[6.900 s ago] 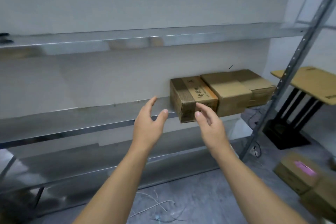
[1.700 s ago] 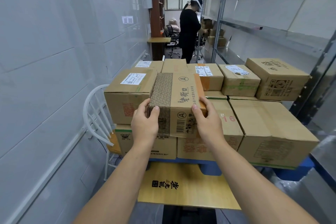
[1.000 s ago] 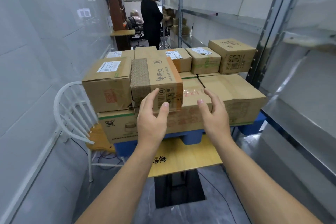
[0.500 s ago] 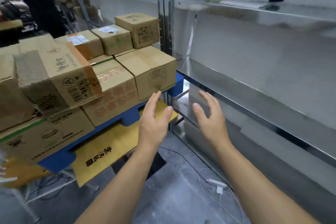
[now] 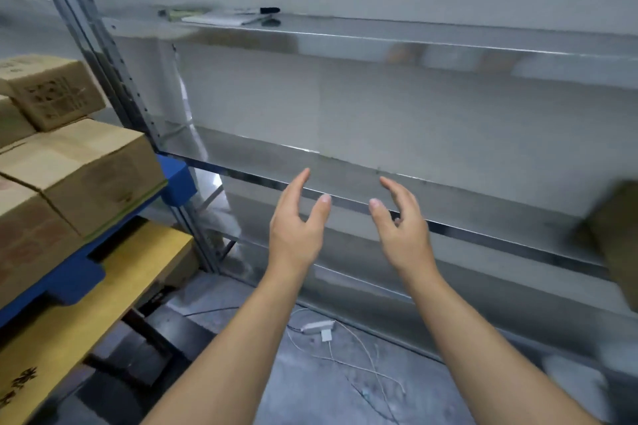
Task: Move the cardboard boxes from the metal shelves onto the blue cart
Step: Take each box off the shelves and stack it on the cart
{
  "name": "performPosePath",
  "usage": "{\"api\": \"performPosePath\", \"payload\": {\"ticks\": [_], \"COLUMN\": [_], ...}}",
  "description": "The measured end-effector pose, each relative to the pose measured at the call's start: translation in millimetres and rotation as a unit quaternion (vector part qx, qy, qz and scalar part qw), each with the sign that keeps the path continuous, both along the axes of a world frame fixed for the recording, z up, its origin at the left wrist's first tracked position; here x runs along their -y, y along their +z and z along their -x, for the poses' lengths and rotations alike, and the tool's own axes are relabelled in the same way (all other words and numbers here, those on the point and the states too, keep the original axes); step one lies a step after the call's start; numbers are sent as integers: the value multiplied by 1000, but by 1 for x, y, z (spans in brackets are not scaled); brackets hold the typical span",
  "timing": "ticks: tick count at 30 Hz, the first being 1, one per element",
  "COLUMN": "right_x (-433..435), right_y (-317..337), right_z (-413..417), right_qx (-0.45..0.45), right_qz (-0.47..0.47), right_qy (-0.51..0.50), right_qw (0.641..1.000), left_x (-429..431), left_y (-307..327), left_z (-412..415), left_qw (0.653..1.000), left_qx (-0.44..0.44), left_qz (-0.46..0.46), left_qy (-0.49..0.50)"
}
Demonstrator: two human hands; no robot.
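In front of the metal shelves (image 5: 483, 233), two bare arms reach forward and up from the bottom of the view. The left hand (image 5: 297, 229) and the right hand (image 5: 402, 229) are side by side, near each other but not touching. Their palms face each other with a gap between them; the fingers are spread and nearly straight on the left hand and a little bent on the right hand. Each hand holds nothing and touches nothing; both show against the front edge of the middle shelf.

The cardboard boxes (image 5: 89, 169) sit stacked on the blue cart (image 5: 176, 179) at the left side. They are brown, their tops are shut, and they look blurry. A small box (image 5: 51, 90) with dark print on its side sits on top of a big one, and the big one reaches almost to the corner of the cart and has a green stripe along its bottom edge. One more brown box (image 5: 618, 238) shows at the far right, level with the middle shelf; it is cut off by the edge of the view and too blurry to tell more.

The corner of the cart is just beside the shelf post (image 5: 103, 62). Under the cart is a yellow wooden surface (image 5: 114, 283) with black marks at its near end. On the top shelf lie some papers (image 5: 214, 19) and a black pen (image 5: 269, 10); on the grey floor (image 5: 310, 390) lies a white cable (image 5: 324, 335).
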State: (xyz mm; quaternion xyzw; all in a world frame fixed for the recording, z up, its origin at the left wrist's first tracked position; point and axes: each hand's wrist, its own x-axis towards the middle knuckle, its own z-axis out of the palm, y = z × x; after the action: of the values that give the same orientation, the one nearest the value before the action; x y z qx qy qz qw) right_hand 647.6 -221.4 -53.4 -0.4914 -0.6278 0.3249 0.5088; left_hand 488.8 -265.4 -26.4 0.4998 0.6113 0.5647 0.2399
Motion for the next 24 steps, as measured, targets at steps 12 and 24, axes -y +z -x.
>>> {"api": "performPosePath", "payload": {"ticks": [12, 24], "right_x": [50, 102], "right_y": [7, 1], "right_z": [-264, -414], "right_qx": [20, 5], "right_qz": [-10, 24], "right_qy": [-180, -327], "right_qw": [983, 945], "left_x": [-16, -22], "left_y": [-3, -18], "left_z": [-257, -420], "left_qw": [985, 951], "left_qx": [45, 35], "left_qz": [-16, 13], "left_qy": [-164, -308]}}
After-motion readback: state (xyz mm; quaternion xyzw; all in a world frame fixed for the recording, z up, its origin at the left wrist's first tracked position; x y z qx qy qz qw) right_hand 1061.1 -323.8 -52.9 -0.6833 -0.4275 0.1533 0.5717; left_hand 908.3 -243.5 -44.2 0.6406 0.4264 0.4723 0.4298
